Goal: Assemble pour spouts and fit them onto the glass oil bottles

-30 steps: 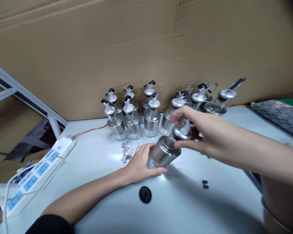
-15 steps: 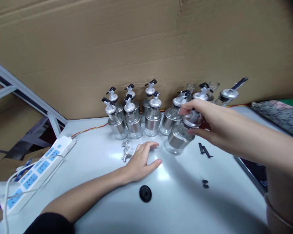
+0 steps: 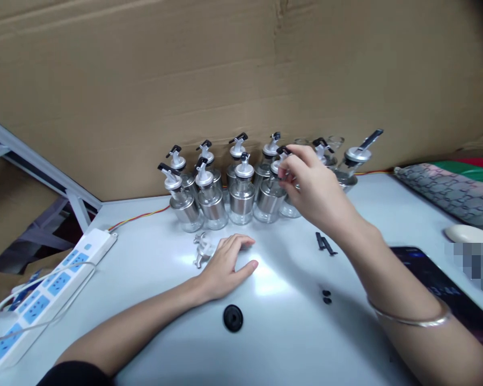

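Head view: dispenser bottle (image 3: pixel 270 195) stood upright on white surface (image 3: pixel 290 321), in front row of bottle cluster (image 3: pixel 209 187), against cardboard wall (image 3: pixel 225 80). Its spout cap is pinched by right hand (image 3: pixel 312 187), fingers (image 3: pixel 284 170) closed round it. Left hand (image 3: pixel 225 265) laid flat, fingers spread, empty, just before cluster, beside loose spout part (image 3: pixel 201 251).

The left hand (image 3: pixel 225 268) lies low and palm down, its fingers loosely spread and pointing to the upper right, thumb stretched out to the side; its bare forearm runs back to the lower left, where a dark sleeve edge shows. The right hand (image 3: pixel 309 185) is raised farther forward, wrist bent, thumb and fingertips pinched together at its upper left. A thin silver bangle (image 3: pixel 406 319) circles the right forearm.
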Demonstrator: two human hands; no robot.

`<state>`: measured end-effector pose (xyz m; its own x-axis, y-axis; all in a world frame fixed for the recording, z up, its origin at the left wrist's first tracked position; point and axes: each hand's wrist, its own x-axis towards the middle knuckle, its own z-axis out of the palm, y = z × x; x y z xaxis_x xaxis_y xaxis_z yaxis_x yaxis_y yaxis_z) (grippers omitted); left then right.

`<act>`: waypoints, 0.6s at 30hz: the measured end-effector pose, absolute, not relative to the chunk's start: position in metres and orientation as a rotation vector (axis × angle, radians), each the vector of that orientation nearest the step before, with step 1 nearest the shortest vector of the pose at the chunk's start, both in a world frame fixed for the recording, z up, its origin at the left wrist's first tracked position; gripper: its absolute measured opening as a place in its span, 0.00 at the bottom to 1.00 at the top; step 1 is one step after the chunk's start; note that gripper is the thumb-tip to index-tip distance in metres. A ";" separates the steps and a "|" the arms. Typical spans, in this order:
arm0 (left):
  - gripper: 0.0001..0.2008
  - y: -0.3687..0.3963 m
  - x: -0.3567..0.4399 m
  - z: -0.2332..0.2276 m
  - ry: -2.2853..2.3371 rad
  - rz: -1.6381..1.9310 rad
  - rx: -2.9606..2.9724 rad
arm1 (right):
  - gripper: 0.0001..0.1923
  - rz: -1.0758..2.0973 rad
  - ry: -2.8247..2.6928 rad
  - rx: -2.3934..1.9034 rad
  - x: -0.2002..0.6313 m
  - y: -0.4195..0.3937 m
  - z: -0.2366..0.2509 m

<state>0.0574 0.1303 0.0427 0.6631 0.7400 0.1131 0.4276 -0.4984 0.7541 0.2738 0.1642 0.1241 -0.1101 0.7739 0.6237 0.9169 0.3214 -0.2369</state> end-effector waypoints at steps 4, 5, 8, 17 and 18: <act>0.08 0.130 0.058 0.043 0.837 0.520 2.152 | 0.10 -0.290 -1.852 -1.560 0.269 0.167 0.118; 0.09 0.130 0.058 0.043 0.829 0.489 2.152 | 0.09 -0.299 -1.839 -1.576 0.268 0.167 0.117; 0.13 0.130 0.057 0.044 0.836 0.417 2.140 | 0.07 -0.342 -1.797 -1.587 0.263 0.169 0.114; 0.18 0.131 0.056 0.046 0.814 0.403 2.059 | 0.07 -0.317 -1.792 -1.631 0.252 0.169 0.110; 0.19 0.131 0.056 0.045 0.809 0.404 2.049 | 0.07 -0.311 -1.820 -1.635 0.251 0.167 0.112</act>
